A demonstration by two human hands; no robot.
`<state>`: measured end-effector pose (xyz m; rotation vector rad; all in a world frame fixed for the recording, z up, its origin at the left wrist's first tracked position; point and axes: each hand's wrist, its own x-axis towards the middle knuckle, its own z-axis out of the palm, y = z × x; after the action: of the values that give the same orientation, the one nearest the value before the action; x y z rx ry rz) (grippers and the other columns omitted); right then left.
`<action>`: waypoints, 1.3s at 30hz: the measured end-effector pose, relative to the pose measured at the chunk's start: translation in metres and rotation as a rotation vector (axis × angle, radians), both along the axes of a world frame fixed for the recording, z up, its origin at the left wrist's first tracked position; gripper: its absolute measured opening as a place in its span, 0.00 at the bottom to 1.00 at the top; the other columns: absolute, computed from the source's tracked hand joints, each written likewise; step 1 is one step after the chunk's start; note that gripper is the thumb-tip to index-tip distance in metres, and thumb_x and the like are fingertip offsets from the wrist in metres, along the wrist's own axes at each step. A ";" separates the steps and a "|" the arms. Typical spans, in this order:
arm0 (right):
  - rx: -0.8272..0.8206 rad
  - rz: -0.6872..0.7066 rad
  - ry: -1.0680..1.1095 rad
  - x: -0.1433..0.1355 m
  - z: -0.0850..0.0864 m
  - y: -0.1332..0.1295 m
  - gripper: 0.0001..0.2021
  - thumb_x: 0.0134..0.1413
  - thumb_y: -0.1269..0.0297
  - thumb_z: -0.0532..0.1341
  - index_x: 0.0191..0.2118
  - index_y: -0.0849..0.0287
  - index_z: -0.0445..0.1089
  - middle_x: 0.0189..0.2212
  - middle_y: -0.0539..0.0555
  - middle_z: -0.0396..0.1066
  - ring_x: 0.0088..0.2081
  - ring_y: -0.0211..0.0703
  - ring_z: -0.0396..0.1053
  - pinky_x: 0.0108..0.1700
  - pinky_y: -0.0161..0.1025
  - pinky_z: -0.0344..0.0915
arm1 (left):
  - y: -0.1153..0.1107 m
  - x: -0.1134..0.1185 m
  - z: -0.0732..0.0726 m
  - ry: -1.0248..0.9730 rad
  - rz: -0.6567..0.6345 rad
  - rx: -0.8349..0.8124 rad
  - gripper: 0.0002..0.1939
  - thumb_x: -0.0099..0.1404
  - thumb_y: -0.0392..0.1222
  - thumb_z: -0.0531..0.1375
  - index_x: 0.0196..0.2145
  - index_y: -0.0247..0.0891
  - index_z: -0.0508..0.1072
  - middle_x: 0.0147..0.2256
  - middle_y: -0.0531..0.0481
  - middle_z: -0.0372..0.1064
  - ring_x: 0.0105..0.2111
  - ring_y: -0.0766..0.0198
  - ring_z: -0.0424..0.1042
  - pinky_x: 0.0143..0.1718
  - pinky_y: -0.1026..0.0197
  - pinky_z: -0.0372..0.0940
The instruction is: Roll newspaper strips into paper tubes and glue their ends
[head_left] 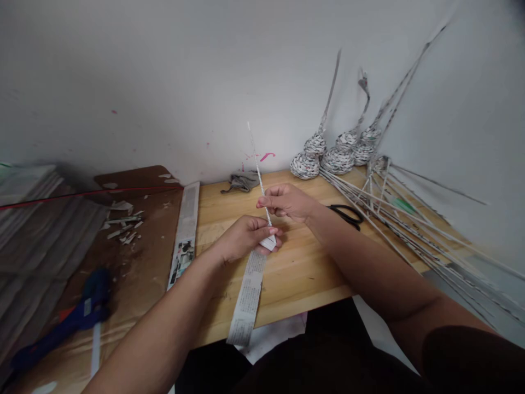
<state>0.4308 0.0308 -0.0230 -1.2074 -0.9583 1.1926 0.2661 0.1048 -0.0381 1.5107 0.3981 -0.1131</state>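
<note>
A newspaper strip hangs over the front edge of the wooden table, its upper part rolled into a thin paper stick that points up and slightly left. My left hand pinches the strip where the flat paper narrows into the roll. Just above it, my right hand is closed with thumb and fingertips around the rolled stick. A second flat newspaper strip lies on the table's left side.
Woven paper gourds stand by the wall at the back right. Many paper sticks lie beside black-handled scissors. A grey cloth lies at the back. Left are a blue glue gun, paper scraps and stacked newspaper.
</note>
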 end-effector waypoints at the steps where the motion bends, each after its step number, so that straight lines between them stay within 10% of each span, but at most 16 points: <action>1: -0.001 -0.023 -0.003 0.000 -0.001 0.000 0.17 0.43 0.55 0.72 0.26 0.65 0.72 0.21 0.48 0.65 0.18 0.26 0.52 0.16 0.28 0.40 | 0.000 0.000 0.001 0.001 -0.001 -0.002 0.16 0.63 0.51 0.62 0.38 0.34 0.77 0.36 0.42 0.78 0.34 0.61 0.75 0.34 0.59 0.69; 7: -0.006 0.101 0.031 0.001 -0.001 0.000 0.19 0.48 0.49 0.68 0.34 0.65 0.75 0.17 0.47 0.62 0.18 0.29 0.54 0.16 0.28 0.40 | -0.001 0.000 0.000 -0.003 -0.006 -0.018 0.16 0.63 0.51 0.62 0.40 0.34 0.77 0.37 0.42 0.77 0.35 0.61 0.76 0.34 0.60 0.69; 13: 0.034 -0.069 -0.091 -0.002 0.000 0.001 0.17 0.44 0.53 0.71 0.28 0.64 0.74 0.19 0.48 0.65 0.19 0.27 0.53 0.16 0.28 0.44 | -0.002 -0.001 0.002 -0.004 -0.002 -0.008 0.16 0.63 0.51 0.62 0.38 0.35 0.78 0.36 0.42 0.77 0.34 0.61 0.75 0.33 0.61 0.69; 20: -0.065 0.234 0.052 0.005 -0.005 -0.004 0.18 0.49 0.52 0.69 0.36 0.65 0.75 0.20 0.48 0.66 0.19 0.28 0.57 0.17 0.27 0.46 | 0.001 -0.002 0.004 -0.023 -0.028 -0.071 0.21 0.60 0.55 0.64 0.41 0.34 0.78 0.37 0.40 0.78 0.36 0.59 0.76 0.36 0.58 0.70; 28: -0.040 0.095 -0.004 0.001 -0.006 0.002 0.17 0.44 0.53 0.71 0.29 0.65 0.73 0.21 0.48 0.68 0.20 0.28 0.57 0.18 0.28 0.46 | 0.000 -0.002 0.003 -0.038 -0.020 -0.058 0.19 0.60 0.54 0.64 0.40 0.34 0.78 0.37 0.41 0.77 0.36 0.60 0.75 0.35 0.58 0.70; 36: 0.120 -0.218 -0.559 -0.015 0.004 -0.004 0.18 0.49 0.51 0.67 0.23 0.62 0.72 0.18 0.47 0.65 0.21 0.31 0.58 0.22 0.31 0.51 | 0.001 -0.001 0.003 -0.030 0.001 -0.027 0.16 0.62 0.52 0.63 0.38 0.35 0.77 0.35 0.43 0.77 0.34 0.62 0.74 0.33 0.60 0.68; 39: 0.092 -0.115 -0.500 -0.015 0.007 -0.006 0.18 0.54 0.49 0.63 0.30 0.61 0.74 0.17 0.47 0.66 0.20 0.33 0.61 0.22 0.32 0.53 | 0.003 -0.001 0.005 -0.052 0.019 -0.038 0.19 0.60 0.54 0.64 0.38 0.34 0.77 0.35 0.43 0.77 0.33 0.61 0.75 0.34 0.59 0.68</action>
<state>0.4157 0.0244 -0.0164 -1.4985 -1.2747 0.7563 0.2646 0.1079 -0.0333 1.4694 0.3667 -0.0656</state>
